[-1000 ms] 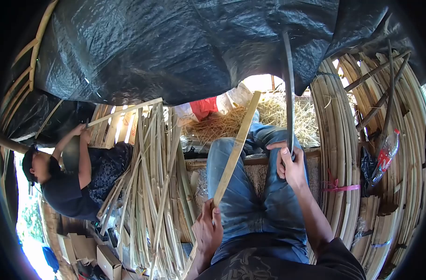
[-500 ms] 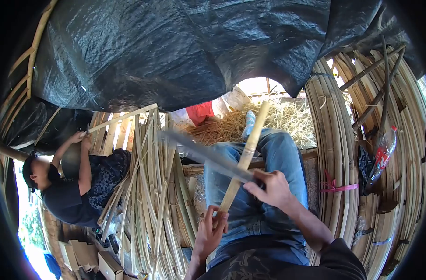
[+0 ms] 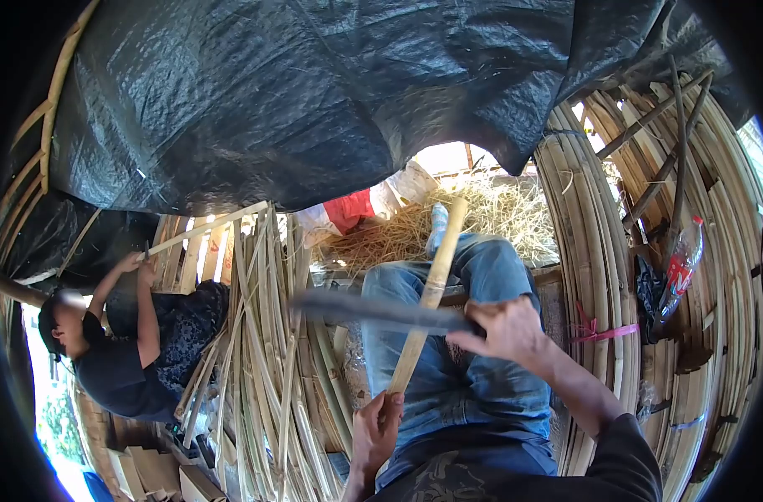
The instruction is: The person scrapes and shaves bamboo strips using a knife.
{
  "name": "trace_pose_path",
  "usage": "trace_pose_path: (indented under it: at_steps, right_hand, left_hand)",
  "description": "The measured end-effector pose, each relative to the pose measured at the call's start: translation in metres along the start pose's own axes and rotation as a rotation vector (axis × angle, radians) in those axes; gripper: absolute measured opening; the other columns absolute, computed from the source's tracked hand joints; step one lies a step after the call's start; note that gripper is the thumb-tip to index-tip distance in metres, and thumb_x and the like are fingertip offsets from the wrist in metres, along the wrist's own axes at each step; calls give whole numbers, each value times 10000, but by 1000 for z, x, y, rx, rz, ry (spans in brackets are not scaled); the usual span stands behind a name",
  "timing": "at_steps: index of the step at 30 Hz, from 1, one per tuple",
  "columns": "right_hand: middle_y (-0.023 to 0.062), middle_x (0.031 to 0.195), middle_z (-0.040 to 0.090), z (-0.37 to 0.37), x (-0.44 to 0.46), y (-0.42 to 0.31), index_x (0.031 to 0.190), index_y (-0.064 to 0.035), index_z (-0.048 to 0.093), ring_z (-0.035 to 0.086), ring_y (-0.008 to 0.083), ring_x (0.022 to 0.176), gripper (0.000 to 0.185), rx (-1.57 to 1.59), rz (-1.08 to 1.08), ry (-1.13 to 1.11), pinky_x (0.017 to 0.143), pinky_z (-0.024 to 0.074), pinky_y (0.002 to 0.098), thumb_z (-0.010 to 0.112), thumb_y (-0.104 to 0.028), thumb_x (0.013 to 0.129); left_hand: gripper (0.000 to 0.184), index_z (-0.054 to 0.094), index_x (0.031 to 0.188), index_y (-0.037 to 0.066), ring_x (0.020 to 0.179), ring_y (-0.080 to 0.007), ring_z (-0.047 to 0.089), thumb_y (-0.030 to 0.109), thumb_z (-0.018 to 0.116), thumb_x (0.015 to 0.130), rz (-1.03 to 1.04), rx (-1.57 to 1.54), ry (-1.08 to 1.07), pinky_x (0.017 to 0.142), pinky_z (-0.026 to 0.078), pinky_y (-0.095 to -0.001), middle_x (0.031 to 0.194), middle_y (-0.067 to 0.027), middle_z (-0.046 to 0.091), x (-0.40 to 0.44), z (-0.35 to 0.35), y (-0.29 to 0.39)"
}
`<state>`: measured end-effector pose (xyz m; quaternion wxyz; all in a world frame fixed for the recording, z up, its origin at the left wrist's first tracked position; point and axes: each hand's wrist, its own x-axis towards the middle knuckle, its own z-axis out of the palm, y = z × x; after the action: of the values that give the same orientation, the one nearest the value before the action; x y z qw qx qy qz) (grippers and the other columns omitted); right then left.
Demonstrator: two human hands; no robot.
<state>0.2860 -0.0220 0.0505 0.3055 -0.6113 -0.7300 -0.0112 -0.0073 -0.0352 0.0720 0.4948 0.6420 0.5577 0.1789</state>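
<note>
My left hand point(image 3: 376, 428) is wrapped round the lower end of a bamboo strip point(image 3: 436, 289), which slants up and away over my jeans point(image 3: 505, 272). In my right hand point(image 3: 515, 335) is the handle end of a long-bladed knife, like a machete point(image 3: 369, 312); its blade is dark and smeared by motion. The blade points left and crosses the strip about midway along, on the near side of it in this view. Whether the edge touches the bamboo I cannot tell.
Split bamboo strips point(image 3: 260, 360) lean at my left, beside a seated person point(image 3: 126, 351) holding another strip. Bundled bamboo point(image 3: 594, 276) with a pink tie stands at my right, near a plastic bottle point(image 3: 681, 269). Black sheeting point(image 3: 331, 92) hangs ahead over straw point(image 3: 507, 213).
The knife's blade has swung from a slant towards nearly level, its tip lower in view. My right hand has shifted slightly right. My left hand still holds the bamboo strip.
</note>
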Motion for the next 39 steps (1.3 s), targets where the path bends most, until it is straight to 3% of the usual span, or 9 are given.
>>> trace_pose_path:
  at_steps: [2, 5, 6, 17, 25, 27, 30, 32, 39]
  right_hand:
    - [140, 609, 659, -3, 7, 9, 821, -39, 690, 677, 310, 504, 508, -3, 348, -14, 476, 543, 407, 686, -539, 909]
    - [120, 538, 619, 1, -1, 7, 792, -81, 680, 654, 274, 454, 495, 13, 300, -65, 427, 524, 405, 651, -555, 930]
    - [104, 520, 607, 0, -5, -2, 790, -80, 688, 643, 262, 438, 516, 29, 105, -37, 417, 522, 396, 638, -574, 933]
    - [120, 627, 681, 0, -2, 6, 879, -42, 715, 689, 303, 536, 571, -20, 184, -102, 494, 537, 381, 669, -611, 887]
    - [90, 631, 686, 6, -10, 3, 806, -84, 674, 664, 271, 472, 579, -65, 47, -63, 422, 509, 379, 619, -652, 905]
    - [117, 581, 664, 16, -7, 25, 832, -82, 688, 657, 253, 454, 584, -117, 325, 16, 404, 504, 387, 609, -655, 912]
    - [106, 590, 671, 7, -4, 18, 838, -85, 693, 650, 243, 441, 578, -82, 362, -47, 392, 495, 375, 610, -652, 915]
    - [101, 587, 668, 3, -8, -7, 829, -77, 687, 636, 247, 424, 572, -7, -31, 0, 386, 490, 369, 615, -636, 922]
    - [95, 553, 640, 10, 1, 11, 805, -75, 698, 641, 244, 428, 584, -9, 240, 46, 398, 499, 378, 614, -641, 919]
  left_hand:
    - [329, 658, 957, -34, 578, -108, 563, 271, 577, 1048, -6, 59, -21, 544, 438, -294, 640, -55, 583, -5, -6, 0]
    - [325, 665, 960, -36, 568, -114, 568, 268, 587, 1044, -10, 62, -13, 542, 444, -297, 629, -63, 588, -7, -5, 2]
    - [323, 667, 963, -38, 561, -118, 571, 266, 592, 1041, -25, 14, -3, 540, 447, -300, 623, -68, 592, -6, -4, 3]
    - [323, 672, 953, -48, 557, -119, 566, 252, 592, 1043, 20, 56, 5, 547, 458, -298, 622, -75, 596, 2, -5, 3]
    - [338, 657, 939, -39, 583, -100, 562, 271, 579, 1048, -5, -10, 9, 545, 444, -291, 636, -53, 586, -1, -3, -2]
    - [344, 652, 931, -38, 584, -99, 559, 275, 574, 1050, -27, 6, -2, 545, 442, -291, 637, -48, 581, -6, -4, -4]
    - [349, 646, 919, -35, 588, -95, 559, 280, 572, 1051, -34, 4, -10, 543, 437, -291, 641, -40, 581, -3, 0, -6]
    - [348, 646, 915, -32, 591, -93, 560, 280, 573, 1050, -47, -9, -27, 541, 434, -291, 644, -36, 585, -2, 2, -2]
    - [298, 639, 908, -39, 530, -151, 585, 233, 607, 1026, 82, 196, 98, 518, 446, -325, 614, -111, 612, -2, 2, 6]
